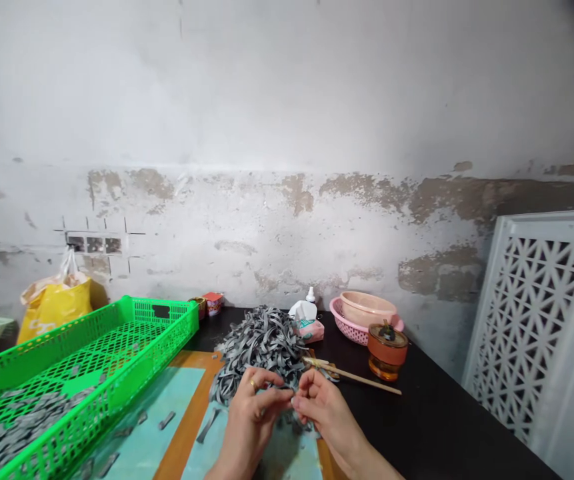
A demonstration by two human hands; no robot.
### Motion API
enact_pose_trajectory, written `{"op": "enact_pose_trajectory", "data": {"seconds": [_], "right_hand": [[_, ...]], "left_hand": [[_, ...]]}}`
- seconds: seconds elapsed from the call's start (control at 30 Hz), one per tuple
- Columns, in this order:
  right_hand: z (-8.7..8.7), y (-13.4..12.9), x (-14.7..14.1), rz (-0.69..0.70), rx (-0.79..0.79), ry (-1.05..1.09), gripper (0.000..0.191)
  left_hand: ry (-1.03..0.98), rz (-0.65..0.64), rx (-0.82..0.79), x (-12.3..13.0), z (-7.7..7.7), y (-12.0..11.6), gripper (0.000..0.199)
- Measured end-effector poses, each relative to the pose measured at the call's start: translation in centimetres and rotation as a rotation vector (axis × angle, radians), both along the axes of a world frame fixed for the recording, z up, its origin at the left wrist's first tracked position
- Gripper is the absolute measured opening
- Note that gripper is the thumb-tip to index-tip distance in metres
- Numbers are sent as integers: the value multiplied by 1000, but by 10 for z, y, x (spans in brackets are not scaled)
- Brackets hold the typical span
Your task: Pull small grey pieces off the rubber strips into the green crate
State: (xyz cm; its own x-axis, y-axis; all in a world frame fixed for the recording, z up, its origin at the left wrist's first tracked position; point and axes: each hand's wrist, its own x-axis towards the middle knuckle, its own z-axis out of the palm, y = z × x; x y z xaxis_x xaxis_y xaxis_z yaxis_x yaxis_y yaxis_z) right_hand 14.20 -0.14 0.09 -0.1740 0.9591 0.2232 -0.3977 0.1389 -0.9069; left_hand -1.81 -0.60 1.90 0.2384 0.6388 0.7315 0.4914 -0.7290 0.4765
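Observation:
My left hand [259, 413], with a ring on one finger, pinches a small dark grey strip [285, 387] between thumb and fingertips. Close beside it, my right hand [323, 403] is closed in a pinch on the same strip, their fingertips nearly meeting. Most of that strip is hidden by the fingers. Right behind both hands rises a tangled pile of grey strips [261, 340]. A single loose strip [209, 427] lies on the light blue sheet left of my left hand, and a short folded grey piece [167, 420] lies farther left.
A green plastic crate [161, 363] holding many short grey pieces [27, 417] stands at left, a yellow bag [61, 307] behind it. Toward the right are a wooden stick [367, 379], an amber jar [387, 363], a pink basket [347, 328] with a bowl [368, 307], and a tissue pack [311, 331].

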Motion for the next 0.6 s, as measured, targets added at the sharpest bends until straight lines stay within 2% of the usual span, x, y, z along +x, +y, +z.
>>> {"op": "enact_pose_trajectory", "data": {"seconds": [0.1,0.2,0.27,0.43,0.6], "right_hand": [[-4,3,0,-24,-7,-7,40],[-6,5,-1,-47,-2,-16,42],[-6,5,-1,-55,9,-21,42],[-3,5,2,-56,43,-68,42],[2,2,6,-59,95,-209,35]], "left_hand": [[82,57,107,1,-1,-1,22],[95,103,85,3,-2,-3,22],[53,86,14,3,-3,-4,22],[-68,-86,-245,2,0,-1,17],[-140,-167,-487,-2,5,-1,16]]}}
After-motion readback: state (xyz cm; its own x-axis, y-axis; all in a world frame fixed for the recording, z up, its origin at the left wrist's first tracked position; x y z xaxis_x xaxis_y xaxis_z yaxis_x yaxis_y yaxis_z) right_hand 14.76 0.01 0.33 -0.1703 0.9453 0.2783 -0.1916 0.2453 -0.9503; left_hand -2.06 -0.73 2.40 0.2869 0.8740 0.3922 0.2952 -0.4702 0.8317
